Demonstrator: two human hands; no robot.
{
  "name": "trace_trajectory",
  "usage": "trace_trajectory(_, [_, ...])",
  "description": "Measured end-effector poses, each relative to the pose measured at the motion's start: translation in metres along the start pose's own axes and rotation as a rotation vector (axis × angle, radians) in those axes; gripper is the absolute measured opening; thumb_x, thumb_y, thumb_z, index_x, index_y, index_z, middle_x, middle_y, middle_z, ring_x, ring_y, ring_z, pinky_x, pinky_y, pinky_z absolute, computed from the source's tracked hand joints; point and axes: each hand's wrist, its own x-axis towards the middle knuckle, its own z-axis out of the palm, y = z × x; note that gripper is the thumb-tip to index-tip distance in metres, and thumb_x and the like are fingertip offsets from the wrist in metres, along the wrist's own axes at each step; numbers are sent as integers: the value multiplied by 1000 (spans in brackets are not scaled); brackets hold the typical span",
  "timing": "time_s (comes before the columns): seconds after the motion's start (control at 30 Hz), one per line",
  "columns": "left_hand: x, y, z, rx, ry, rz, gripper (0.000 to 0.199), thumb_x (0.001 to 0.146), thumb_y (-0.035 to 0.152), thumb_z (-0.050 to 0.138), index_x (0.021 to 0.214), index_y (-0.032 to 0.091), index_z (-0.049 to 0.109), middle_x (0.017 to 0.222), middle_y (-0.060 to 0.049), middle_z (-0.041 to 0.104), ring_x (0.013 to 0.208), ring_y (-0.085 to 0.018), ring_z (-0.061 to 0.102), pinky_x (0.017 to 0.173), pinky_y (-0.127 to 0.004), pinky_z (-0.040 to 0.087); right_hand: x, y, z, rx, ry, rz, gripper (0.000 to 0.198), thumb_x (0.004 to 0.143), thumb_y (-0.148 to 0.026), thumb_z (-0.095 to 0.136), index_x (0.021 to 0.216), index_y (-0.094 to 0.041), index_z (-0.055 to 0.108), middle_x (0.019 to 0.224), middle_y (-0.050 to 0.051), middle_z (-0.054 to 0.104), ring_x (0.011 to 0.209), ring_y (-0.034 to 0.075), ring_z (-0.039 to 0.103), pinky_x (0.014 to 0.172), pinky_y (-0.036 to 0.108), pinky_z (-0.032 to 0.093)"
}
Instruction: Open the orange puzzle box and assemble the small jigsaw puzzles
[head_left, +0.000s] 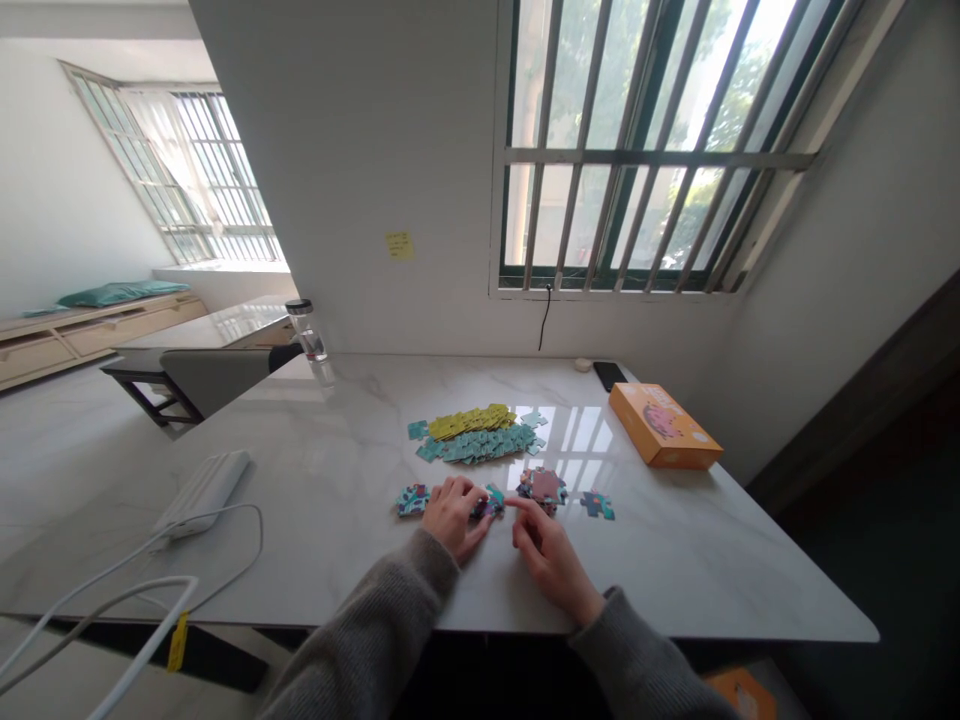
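Resting on a glossy white, grey-veined table (337,560), two bare hands in grey knitted sleeves (397,590) frame a multicoloured teal-and-purple jigsaw piece (493,497). The left hand (451,515) lies palm down, its fingers bent and reaching over the left part of this piece, with the thumb lying along the near side; the fingers stand close together, but whether they grip the piece or merely touch it cannot be told. The right hand (553,557) extends its index finger leftward, the tip at the right edge of the same piece; contact cannot be made out. Its remaining fingers are bent inward, and whether they hold anything cannot be told.

Just left of the left fingers lies a patterned teal, white and dark jigsaw section (412,500). Directly beyond the right hand is a heap of pink, red and dark jigsaw pieces (543,487); to its right, apart from the fingers, lies a blue-and-teal jigsaw piece with an orange mark (598,504). Farther from both hands, overlapping yellow-green jigsaw pieces (474,421) border a bank of pale teal jigsaw pieces (484,443). An orange cardboard box (664,425) occupies the table's right side, near a black phone (609,376).
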Motion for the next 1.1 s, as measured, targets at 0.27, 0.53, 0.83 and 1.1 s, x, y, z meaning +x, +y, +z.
trace_trajectory(0.27, [-4, 4, -8, -335, 132, 120, 37, 62, 9, 68, 97, 20, 61, 102, -8, 56, 97, -26, 53, 87, -41, 50, 0, -1, 0, -4, 82, 1, 31, 99, -34, 45, 125, -20, 54, 78, 0, 52, 68, 15, 50, 65, 28, 42])
trace_trajectory(0.53, [-11, 14, -8, -499, 97, 265, 33, 62, 1, 64, 88, 21, 61, 108, -8, 56, 103, -24, 56, 90, -39, 52, 3, 3, 1, 191, 16, 84, 40, 96, -44, 53, 128, -21, 50, 79, -2, 48, 62, 11, 48, 54, 24, 41])
trace_trajectory(0.83, [-9, 11, -11, -409, 175, 290, 32, 81, 20, 68, 113, 22, 62, 108, -9, 64, 100, -24, 59, 89, -42, 54, 6, 5, 3, 337, 89, 104, 30, 89, -46, 66, 97, -21, 51, 80, 0, 64, 59, 12, 62, 56, 25, 47])
trace_trajectory(1.1, [-11, 17, -12, -454, 137, 217, 30, 77, 13, 66, 105, 23, 63, 113, -10, 58, 109, -25, 54, 93, -43, 54, 4, -3, 2, 323, 4, 111, 27, 94, -48, 57, 102, -22, 50, 79, 1, 66, 58, 13, 62, 47, 23, 43])
